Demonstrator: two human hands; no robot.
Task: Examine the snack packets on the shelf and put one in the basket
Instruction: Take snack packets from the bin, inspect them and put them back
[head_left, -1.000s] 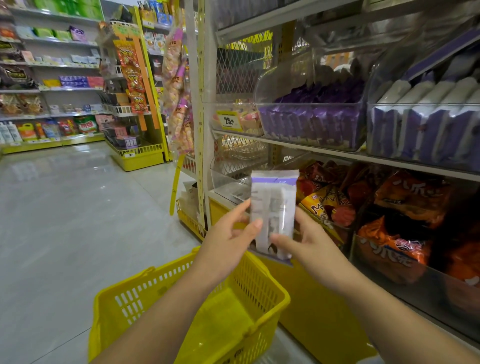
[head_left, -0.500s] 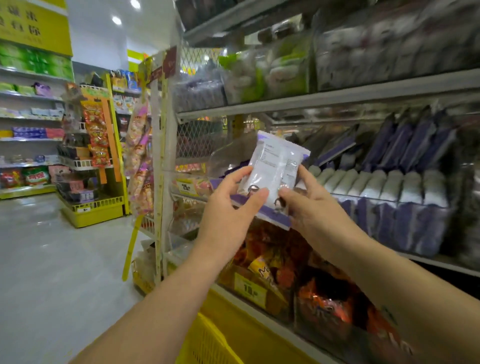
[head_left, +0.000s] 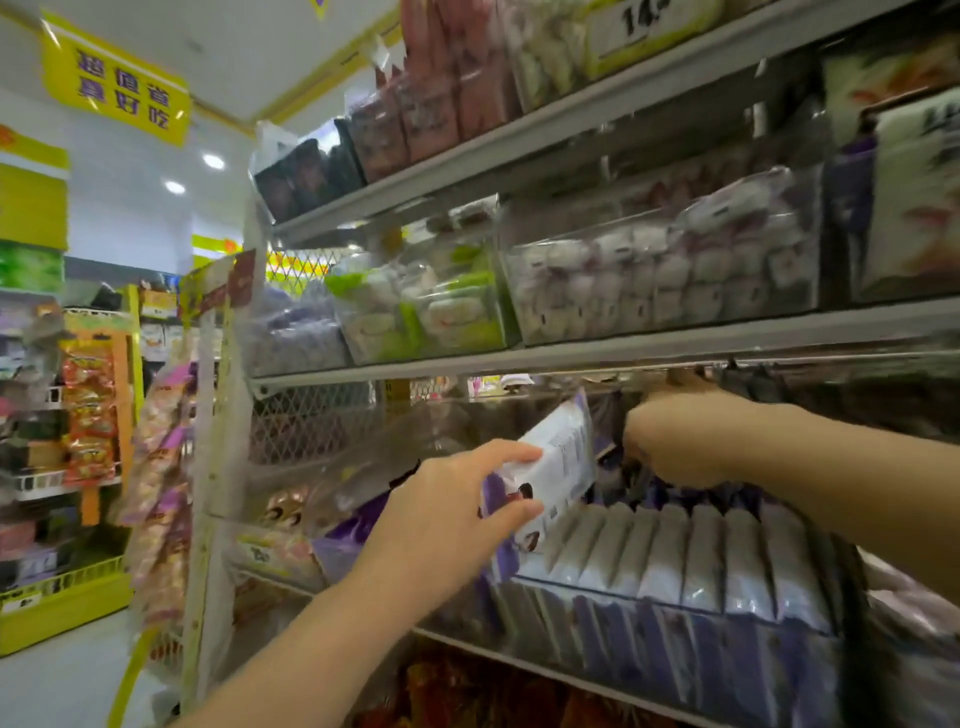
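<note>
My left hand (head_left: 441, 514) grips a white and purple snack packet (head_left: 558, 467) by its left edge, tilted, just above the left end of a row of matching packets (head_left: 701, 551) in a clear shelf bin (head_left: 675, 649). My right hand (head_left: 680, 441) reaches deeper into the same bin, right of the held packet, knuckles up and fingers pointing down among the packets. The fingertips are hidden and blurred, so I cannot tell whether they hold anything. The basket is out of view.
A grey shelf board (head_left: 571, 356) runs close above both hands. Above it stand clear bins of green-white packets (head_left: 431, 312) and pale packets (head_left: 665, 280). Orange snack bags (head_left: 467, 686) fill the shelf below. Hanging snack strips (head_left: 161, 467) flank the shelf end.
The view has swung upward, so the basket has left the frame. Both hands carried the packet up to the bin. My right hand let go of it and reached into the bin.
</note>
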